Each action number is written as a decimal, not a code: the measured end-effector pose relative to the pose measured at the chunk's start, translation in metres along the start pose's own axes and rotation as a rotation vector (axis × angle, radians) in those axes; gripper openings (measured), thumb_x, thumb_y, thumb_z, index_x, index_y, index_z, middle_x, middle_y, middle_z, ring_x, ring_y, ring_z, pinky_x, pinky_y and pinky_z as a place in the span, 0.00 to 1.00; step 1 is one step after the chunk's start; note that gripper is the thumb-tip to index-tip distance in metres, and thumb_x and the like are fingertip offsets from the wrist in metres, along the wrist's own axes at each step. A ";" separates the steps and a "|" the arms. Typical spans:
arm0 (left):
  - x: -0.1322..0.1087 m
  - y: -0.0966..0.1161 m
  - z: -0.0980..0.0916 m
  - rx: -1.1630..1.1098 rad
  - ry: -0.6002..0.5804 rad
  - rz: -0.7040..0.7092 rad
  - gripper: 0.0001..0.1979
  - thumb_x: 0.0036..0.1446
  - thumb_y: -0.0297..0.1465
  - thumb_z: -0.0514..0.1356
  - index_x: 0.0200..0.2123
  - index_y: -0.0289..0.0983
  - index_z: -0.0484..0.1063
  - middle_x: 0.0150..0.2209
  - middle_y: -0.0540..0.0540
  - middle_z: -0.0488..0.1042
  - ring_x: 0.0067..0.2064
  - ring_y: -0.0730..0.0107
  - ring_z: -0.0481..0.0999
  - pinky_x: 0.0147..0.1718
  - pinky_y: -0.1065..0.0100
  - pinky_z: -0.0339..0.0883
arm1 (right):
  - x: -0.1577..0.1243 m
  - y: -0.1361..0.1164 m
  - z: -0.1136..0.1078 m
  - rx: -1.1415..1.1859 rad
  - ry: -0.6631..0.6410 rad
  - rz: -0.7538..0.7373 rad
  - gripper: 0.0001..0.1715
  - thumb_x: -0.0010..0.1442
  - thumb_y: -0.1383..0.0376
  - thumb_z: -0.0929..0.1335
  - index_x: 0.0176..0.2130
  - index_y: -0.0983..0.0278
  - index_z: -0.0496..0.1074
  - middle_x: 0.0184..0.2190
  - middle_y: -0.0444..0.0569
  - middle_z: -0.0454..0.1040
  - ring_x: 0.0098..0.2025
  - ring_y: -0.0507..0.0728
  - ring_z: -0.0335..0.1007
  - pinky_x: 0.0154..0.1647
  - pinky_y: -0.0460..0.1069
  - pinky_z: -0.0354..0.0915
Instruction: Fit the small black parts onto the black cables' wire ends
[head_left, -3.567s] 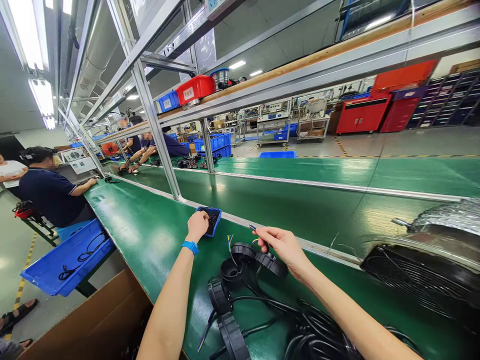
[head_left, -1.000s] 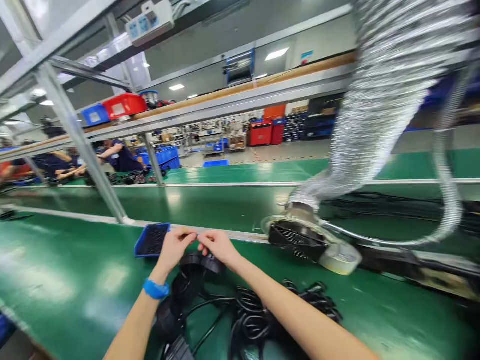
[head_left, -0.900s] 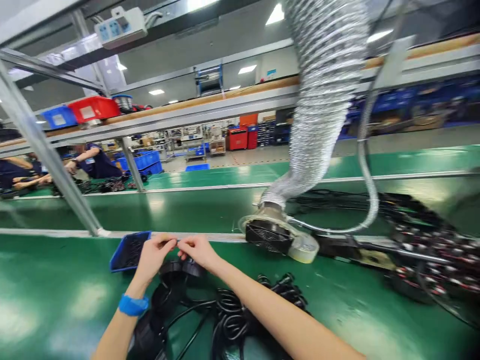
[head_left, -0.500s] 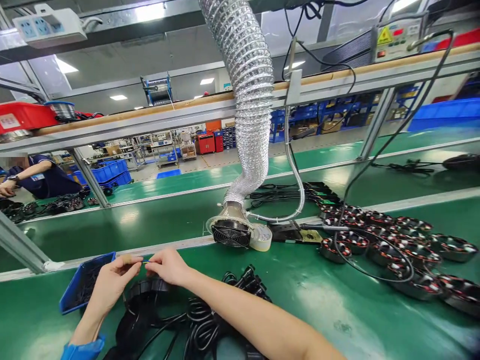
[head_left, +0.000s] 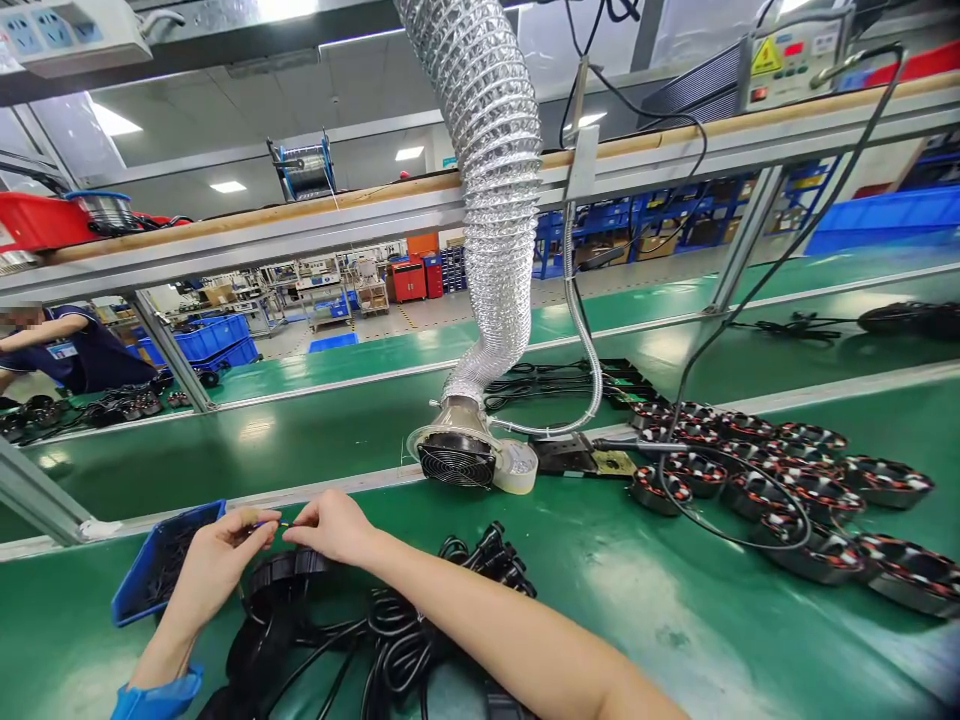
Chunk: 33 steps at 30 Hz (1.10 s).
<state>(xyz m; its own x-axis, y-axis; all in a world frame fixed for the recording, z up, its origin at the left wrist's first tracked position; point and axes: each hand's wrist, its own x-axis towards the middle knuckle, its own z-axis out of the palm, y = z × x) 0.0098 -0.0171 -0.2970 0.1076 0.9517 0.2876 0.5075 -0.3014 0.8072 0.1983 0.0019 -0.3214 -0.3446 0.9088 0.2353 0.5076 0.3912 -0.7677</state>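
Both hands meet above a round black housing [head_left: 271,580] at the lower left. Between the fingertips runs a thin wire [head_left: 284,525], with yellow and blue showing on it. My left hand [head_left: 217,560] pinches its left part, where a small dark piece may sit at the fingertips. My right hand [head_left: 335,527] is closed in a pinch at the wire's right end. Just left of my left hand, a blue bin [head_left: 135,590] holds many small black pieces. Coiled black cables [head_left: 401,640] lie below my right forearm, and black connectors [head_left: 495,562] lie beyond it.
A fume extraction fan [head_left: 457,462] hangs from a silver duct [head_left: 504,180] ahead, with a tape roll [head_left: 516,468] beside it. Several wound stators [head_left: 821,495] cover the right side, with a soldering-iron cable [head_left: 686,370] looping over them. A co-worker [head_left: 75,350] sits at far left.
The hands have drawn slightly apart, so more of the wire shows between them. The whole view has shifted a little.
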 end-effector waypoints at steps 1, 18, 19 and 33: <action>0.000 0.000 -0.001 -0.003 -0.002 -0.005 0.21 0.44 0.48 0.68 0.35 0.38 0.82 0.34 0.43 0.81 0.33 0.60 0.77 0.35 0.63 0.74 | 0.000 0.000 0.000 -0.006 0.002 0.003 0.13 0.58 0.56 0.73 0.33 0.62 0.84 0.20 0.42 0.75 0.23 0.49 0.60 0.23 0.45 0.49; 0.010 -0.035 -0.029 0.590 0.360 -0.153 0.15 0.65 0.36 0.54 0.45 0.33 0.76 0.44 0.38 0.79 0.44 0.63 0.78 0.48 0.64 0.70 | 0.007 0.029 -0.049 -0.362 0.346 0.150 0.13 0.63 0.65 0.65 0.34 0.69 0.77 0.32 0.63 0.76 0.40 0.67 0.72 0.40 0.54 0.60; 0.009 -0.043 -0.035 0.685 0.391 -0.202 0.14 0.65 0.34 0.54 0.42 0.33 0.77 0.43 0.36 0.78 0.45 0.60 0.77 0.49 0.62 0.69 | 0.006 0.030 -0.051 -0.390 0.374 0.127 0.13 0.63 0.66 0.64 0.39 0.70 0.76 0.37 0.67 0.75 0.45 0.69 0.71 0.43 0.56 0.60; 0.007 -0.086 -0.039 0.848 0.269 -0.333 0.10 0.62 0.30 0.57 0.39 0.33 0.79 0.45 0.34 0.76 0.50 0.54 0.75 0.49 0.62 0.65 | 0.029 -0.003 0.021 -0.190 -0.317 0.021 0.18 0.68 0.55 0.66 0.37 0.66 0.76 0.33 0.51 0.78 0.36 0.57 0.74 0.39 0.51 0.66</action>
<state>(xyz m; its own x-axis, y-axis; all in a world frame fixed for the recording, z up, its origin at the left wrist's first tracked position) -0.0671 0.0131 -0.3444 -0.3014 0.9036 0.3046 0.9395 0.2269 0.2565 0.1705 0.0239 -0.3252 -0.5453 0.8382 0.0015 0.6443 0.4203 -0.6389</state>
